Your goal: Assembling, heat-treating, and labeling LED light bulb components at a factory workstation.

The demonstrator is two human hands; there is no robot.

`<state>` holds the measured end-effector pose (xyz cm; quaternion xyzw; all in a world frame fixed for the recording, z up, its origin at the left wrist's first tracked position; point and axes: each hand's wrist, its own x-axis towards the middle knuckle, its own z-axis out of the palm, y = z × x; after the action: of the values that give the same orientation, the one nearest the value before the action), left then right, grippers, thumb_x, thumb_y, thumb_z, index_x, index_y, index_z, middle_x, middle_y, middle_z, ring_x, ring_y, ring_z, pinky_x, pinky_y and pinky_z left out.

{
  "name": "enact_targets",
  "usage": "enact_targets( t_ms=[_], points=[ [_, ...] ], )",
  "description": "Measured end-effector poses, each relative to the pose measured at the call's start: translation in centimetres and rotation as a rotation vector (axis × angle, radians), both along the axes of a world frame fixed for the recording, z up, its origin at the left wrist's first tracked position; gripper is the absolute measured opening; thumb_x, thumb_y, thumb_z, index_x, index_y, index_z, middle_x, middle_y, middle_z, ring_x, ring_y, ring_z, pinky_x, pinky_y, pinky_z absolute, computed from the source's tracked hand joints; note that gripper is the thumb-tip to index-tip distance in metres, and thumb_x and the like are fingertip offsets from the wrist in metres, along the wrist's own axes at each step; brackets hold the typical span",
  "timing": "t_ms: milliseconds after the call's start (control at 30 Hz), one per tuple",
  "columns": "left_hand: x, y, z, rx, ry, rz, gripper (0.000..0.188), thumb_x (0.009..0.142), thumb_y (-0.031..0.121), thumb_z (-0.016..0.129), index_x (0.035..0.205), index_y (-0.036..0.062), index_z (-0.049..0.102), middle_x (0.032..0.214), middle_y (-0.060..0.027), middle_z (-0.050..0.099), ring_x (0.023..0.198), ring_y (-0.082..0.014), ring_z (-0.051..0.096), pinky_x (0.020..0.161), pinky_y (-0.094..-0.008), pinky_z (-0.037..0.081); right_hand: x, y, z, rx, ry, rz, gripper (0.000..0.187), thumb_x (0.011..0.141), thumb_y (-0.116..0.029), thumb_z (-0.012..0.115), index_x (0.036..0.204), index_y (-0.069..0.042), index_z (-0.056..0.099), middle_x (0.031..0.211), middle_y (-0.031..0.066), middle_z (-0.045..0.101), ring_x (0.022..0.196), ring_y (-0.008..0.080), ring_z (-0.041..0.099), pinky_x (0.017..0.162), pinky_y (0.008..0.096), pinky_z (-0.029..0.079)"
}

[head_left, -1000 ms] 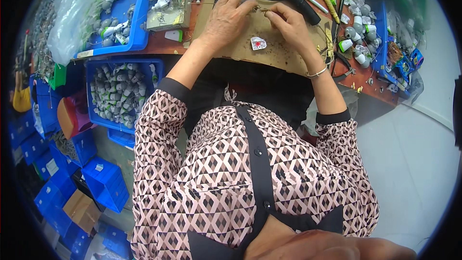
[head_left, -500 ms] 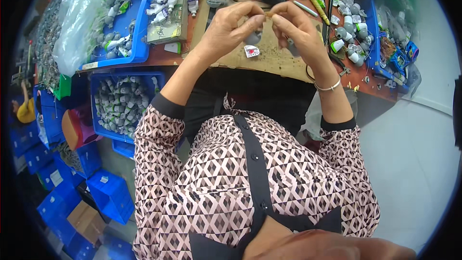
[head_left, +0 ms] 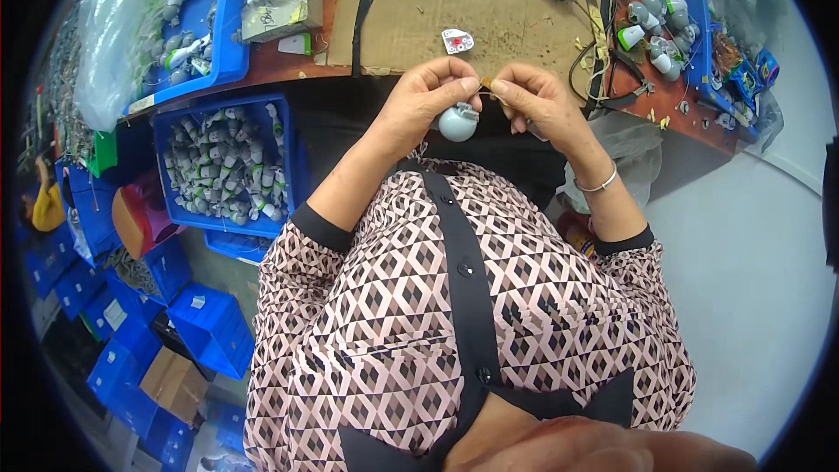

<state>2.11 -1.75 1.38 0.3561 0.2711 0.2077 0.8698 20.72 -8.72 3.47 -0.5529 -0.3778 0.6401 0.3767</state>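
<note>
Both of my hands are raised in front of the bench's near edge, fingertips almost touching. My left hand (head_left: 434, 103) pinches a thin wire between thumb and forefinger, and a grey rounded part (head_left: 458, 122) sits under its fingers. My right hand (head_left: 544, 107) is closed in a pinch at the wire's other side, by a tiny yellowish bit (head_left: 486, 83). Something grey shows partly beneath the right fingers, too hidden to name. Beyond the hands, a small white part (head_left: 457, 41) with a red spot lies on the cardboard sheet (head_left: 411, 13).
A blue tray (head_left: 229, 26) of grey and white parts stands on the bench's left, beside a small box (head_left: 278, 13). Below it is a blue bin (head_left: 287, 157) full of similar parts. On the right lie pliers (head_left: 631, 79), loose parts (head_left: 651, 17) and a blue tray edge (head_left: 696, 26).
My hands have come back from over the cardboard to before the bench edge, still pinching. The view has shifted, so the bench sits higher in the picture. The grey rounded part is more exposed.
</note>
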Motion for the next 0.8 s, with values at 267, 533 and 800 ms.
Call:
enact_targets(
  t_ms=[267,533,800],
  points=[
    [-1.8,-0.7,-1.1,-0.026,0.093,-0.173,0.018,0.084,0.019,0.062,0.092,0.0032,0.058,0.079,-0.0042,0.062,0.073,-0.0086,0.059,0.066,-0.0205,0.046,-0.6,-0.9,-0.9,-0.048,-0.005,0.088,0.024,0.089,-0.029,0.056,0.083,-0.005,0.057,0.063,-0.0031,0.050,0.049,0.0026,0.046,0.046,0.0158,0.037],
    [-1.8,-0.1,-1.6,0.014,0.087,-0.208,0.019,0.084,0.020,0.063,0.093,0.0038,0.058,0.079,-0.0042,0.062,0.074,-0.0086,0.059,0.067,-0.0206,0.046,-0.6,0.0,-0.6,-0.038,-0.089,0.129,0.025,0.089,-0.029,0.056,0.083,-0.005,0.057,0.063,-0.0027,0.050,0.049,0.0030,0.045,0.045,0.0163,0.037],
    [-1.6,0.0,-1.6,0.069,0.121,-0.162,0.018,0.085,0.020,0.061,0.093,0.0039,0.058,0.079,-0.0037,0.063,0.075,-0.0082,0.058,0.068,-0.0203,0.045,-0.6,0.8,-0.5,0.011,-0.194,0.148,0.022,0.088,-0.026,0.057,0.085,-0.004,0.057,0.063,-0.0015,0.051,0.049,0.0040,0.044,0.045,0.0177,0.036]
  ],
)
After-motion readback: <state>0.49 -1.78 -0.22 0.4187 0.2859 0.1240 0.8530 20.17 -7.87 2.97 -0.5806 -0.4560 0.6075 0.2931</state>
